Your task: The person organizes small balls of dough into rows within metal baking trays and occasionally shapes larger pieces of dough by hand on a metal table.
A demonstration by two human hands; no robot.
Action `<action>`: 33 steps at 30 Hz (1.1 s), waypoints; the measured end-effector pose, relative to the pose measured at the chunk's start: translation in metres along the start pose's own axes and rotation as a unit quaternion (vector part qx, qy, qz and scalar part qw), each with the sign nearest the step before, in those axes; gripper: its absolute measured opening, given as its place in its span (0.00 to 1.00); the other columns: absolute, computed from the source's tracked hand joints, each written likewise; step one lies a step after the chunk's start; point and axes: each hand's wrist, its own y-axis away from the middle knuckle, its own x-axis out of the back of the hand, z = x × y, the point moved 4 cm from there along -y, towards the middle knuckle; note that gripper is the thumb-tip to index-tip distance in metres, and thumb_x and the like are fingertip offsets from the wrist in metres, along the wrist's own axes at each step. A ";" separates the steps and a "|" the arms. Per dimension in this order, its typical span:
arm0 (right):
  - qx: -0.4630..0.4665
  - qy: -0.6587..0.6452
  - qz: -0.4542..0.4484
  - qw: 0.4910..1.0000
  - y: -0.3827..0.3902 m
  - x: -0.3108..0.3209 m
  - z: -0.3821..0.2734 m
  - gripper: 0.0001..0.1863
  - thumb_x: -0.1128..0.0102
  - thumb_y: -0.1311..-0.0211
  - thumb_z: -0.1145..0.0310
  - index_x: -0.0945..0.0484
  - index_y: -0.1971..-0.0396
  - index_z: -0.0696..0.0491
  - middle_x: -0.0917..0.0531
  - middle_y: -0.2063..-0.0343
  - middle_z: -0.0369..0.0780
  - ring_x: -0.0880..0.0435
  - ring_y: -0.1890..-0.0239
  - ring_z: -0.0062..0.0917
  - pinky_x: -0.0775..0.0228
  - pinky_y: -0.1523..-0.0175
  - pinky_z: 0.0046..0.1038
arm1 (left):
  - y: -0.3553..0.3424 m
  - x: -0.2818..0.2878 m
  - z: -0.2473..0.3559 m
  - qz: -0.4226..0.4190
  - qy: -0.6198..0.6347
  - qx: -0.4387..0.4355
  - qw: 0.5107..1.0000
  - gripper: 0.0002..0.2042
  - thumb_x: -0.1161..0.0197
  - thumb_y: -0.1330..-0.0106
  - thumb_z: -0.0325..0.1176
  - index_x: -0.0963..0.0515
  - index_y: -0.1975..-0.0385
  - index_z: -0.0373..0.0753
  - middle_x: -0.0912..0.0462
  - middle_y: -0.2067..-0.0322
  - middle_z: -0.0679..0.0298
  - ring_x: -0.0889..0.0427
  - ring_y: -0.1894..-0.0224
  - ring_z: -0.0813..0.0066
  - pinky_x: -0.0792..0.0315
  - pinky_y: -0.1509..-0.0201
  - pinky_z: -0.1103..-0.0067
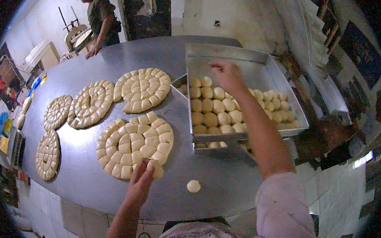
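Observation:
My left hand is closed on a piece of dough at the near edge of a large spiral of cut dough. My right arm reaches over a metal tray on the right. There my right hand hovers above the tray's bare far part with its fingers curled together; whatever they hold, if anything, is too blurred to make out. Rows of round dough balls fill the near part of the tray. A single dough piece lies on the table between my arms.
More cut dough spirals lie on the grey metal table toward the far left. Beneath the tray sits another tray with dough balls. A scale-like device stands at the left edge. Another person stands across the table, one hand on it.

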 end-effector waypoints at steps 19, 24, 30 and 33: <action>-0.174 0.460 0.185 0.851 0.356 0.011 0.199 0.23 0.50 0.42 0.66 0.37 0.47 0.56 0.38 0.45 0.49 0.36 0.49 0.44 0.53 0.39 0.43 | -0.290 0.141 -0.036 0.217 -0.628 -0.109 0.739 0.17 0.46 0.42 0.45 0.24 0.66 0.36 0.22 0.66 0.50 0.25 0.59 0.54 0.33 0.52 0.64; -0.182 0.311 0.039 0.932 0.352 -0.029 0.126 0.24 0.47 0.43 0.61 0.38 0.50 0.58 0.33 0.53 0.48 0.34 0.54 0.41 0.47 0.41 0.44 | -0.315 0.156 -0.038 0.138 -0.370 -0.098 0.913 0.27 0.35 0.51 0.39 0.37 0.53 0.34 0.24 0.62 0.46 0.24 0.59 0.51 0.30 0.56 0.64; -0.262 0.513 0.131 0.807 0.388 0.062 0.255 0.26 0.44 0.47 0.61 0.37 0.51 0.58 0.31 0.54 0.46 0.35 0.49 0.39 0.45 0.40 0.39 | -0.251 0.103 0.012 0.091 -0.403 -0.224 0.882 0.24 0.35 0.50 0.34 0.35 0.54 0.35 0.26 0.60 0.49 0.27 0.56 0.57 0.34 0.53 0.67; -0.265 0.395 0.084 0.876 0.361 0.022 0.229 0.26 0.43 0.50 0.62 0.35 0.53 0.58 0.29 0.55 0.47 0.37 0.46 0.43 0.50 0.39 0.40 | -0.198 0.164 0.055 0.180 -0.368 -0.243 0.879 0.28 0.35 0.48 0.34 0.38 0.49 0.34 0.30 0.54 0.52 0.30 0.53 0.63 0.35 0.48 0.70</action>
